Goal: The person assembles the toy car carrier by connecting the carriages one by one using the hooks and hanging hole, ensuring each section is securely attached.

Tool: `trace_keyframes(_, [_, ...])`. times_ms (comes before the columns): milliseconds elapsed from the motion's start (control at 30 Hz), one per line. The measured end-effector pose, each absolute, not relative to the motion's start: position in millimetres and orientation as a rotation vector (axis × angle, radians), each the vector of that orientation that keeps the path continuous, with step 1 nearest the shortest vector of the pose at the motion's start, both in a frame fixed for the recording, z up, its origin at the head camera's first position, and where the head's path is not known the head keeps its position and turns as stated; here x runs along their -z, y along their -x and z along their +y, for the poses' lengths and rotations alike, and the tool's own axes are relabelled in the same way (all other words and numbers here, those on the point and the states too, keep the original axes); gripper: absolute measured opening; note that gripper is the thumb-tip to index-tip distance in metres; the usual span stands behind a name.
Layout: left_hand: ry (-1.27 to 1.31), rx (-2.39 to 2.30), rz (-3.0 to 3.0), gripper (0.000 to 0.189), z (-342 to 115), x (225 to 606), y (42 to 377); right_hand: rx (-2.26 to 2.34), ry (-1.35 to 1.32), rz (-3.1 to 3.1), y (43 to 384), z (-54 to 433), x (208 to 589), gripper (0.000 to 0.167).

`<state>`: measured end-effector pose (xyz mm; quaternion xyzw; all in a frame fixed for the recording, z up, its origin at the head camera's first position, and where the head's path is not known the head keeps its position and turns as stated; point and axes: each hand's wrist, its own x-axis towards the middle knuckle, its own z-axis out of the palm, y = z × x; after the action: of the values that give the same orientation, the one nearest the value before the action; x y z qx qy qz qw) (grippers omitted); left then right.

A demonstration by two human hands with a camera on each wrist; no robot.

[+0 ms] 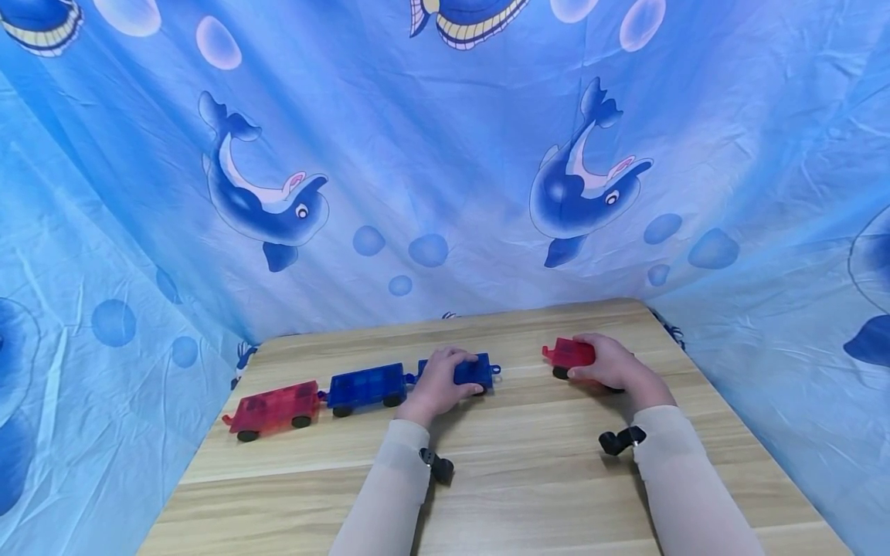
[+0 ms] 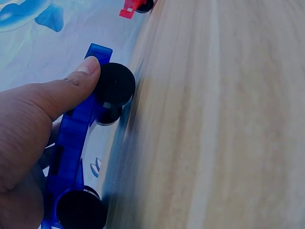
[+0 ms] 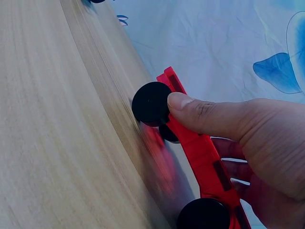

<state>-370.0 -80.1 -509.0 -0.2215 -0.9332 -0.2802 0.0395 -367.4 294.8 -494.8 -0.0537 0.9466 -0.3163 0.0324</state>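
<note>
My left hand (image 1: 439, 386) grips a blue translucent toy train car (image 1: 484, 366) with black wheels. In the left wrist view, the thumb lies along the side of this blue car (image 2: 76, 129), just by a wheel. To its left, a second blue car (image 1: 368, 384) and a red car (image 1: 274, 408) stand in line, hooked end to end with it. Over on the right, my right hand (image 1: 615, 363) holds another red toy car (image 1: 572, 353), apart from the row. Its hook points left, toward the loop on the held blue car. The right wrist view shows the thumb on this red car's side (image 3: 193, 148).
All the cars are on a light wood-grain table (image 1: 528, 486), whose far edge runs along a blue cloth backdrop (image 1: 431, 170) printed with dolphins and bubbles. Cloth also hangs at both sides. A small black device (image 1: 438, 467) sits on each sleeved wrist.
</note>
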Motion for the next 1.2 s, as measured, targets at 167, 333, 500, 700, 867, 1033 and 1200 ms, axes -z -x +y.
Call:
trace_keyframes(167, [0.67, 0.902, -2.864, 0.055, -81, 509, 370, 0.961, 0.189, 2.925, 367, 292, 494, 0.089])
trace_keyframes(333, [0.671, 0.919, -2.861, 0.054, -81, 508, 369, 0.954, 0.199, 2.931, 367, 289, 493, 0.089])
trace_keyframes(500, [0.673, 0.961, -2.861, 0.052, -81, 506, 368, 0.947, 0.231, 2.942, 367, 283, 493, 0.086])
trace_keyframes(700, [0.662, 1.01, -2.86, 0.051, -82, 506, 367, 0.931, 0.261, 2.94, 366, 273, 492, 0.086])
trace_keyframes(867, [0.655, 1.028, -2.858, 0.052, -83, 505, 366, 0.918, 0.285, 2.944, 366, 266, 493, 0.085])
trace_keyframes(1033, [0.658, 1.036, -2.851, 0.051, -83, 504, 366, 0.93, 0.31, 2.944, 366, 260, 495, 0.084])
trace_keyframes(1200, [0.666, 1.004, -2.841, 0.051, -84, 506, 367, 0.953, 0.369, 2.946, 367, 255, 499, 0.082])
